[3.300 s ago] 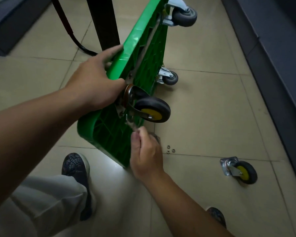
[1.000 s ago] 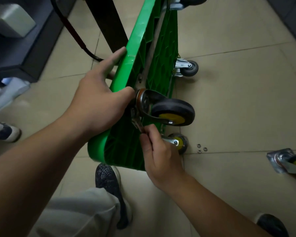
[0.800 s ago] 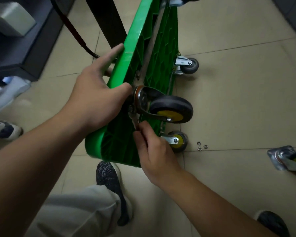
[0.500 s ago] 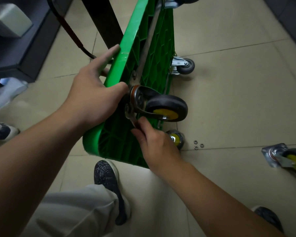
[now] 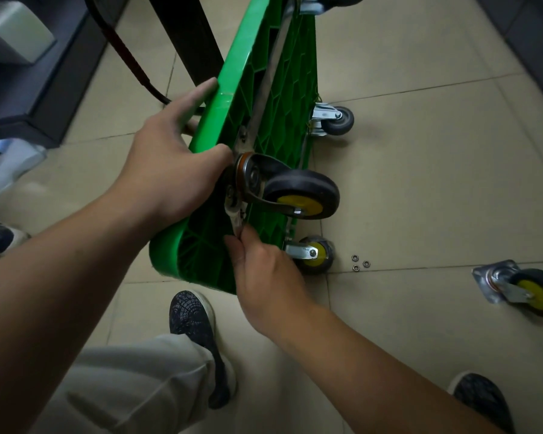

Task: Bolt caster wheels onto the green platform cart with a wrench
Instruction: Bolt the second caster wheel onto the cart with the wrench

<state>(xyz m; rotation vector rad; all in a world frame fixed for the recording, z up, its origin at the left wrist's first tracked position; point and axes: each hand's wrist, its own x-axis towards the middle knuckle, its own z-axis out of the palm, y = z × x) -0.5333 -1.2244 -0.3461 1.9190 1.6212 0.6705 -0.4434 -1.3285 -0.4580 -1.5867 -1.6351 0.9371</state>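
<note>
Two hands share the job. Our left hand [image 5: 170, 170] clamps the top rim of the green platform cart [image 5: 282, 89], which stands on its edge, thumb tip just beside the plate of the caster wheel [image 5: 298, 195]. From our right hand [image 5: 264, 277] the wrench [image 5: 234, 214] runs toward 11 o'clock, long axis nearly upright, its head at the plate's lower corner; our fingers [image 5: 236, 247] pinch its lower end. We judge the next swing has little room: ribbed underside at 9 o'clock, wheel fork at 2 o'clock. Open floor [image 5: 436, 183] lies toward 3 o'clock, where three small rings [image 5: 359, 263] and a loose caster [image 5: 521, 289] lie.
</note>
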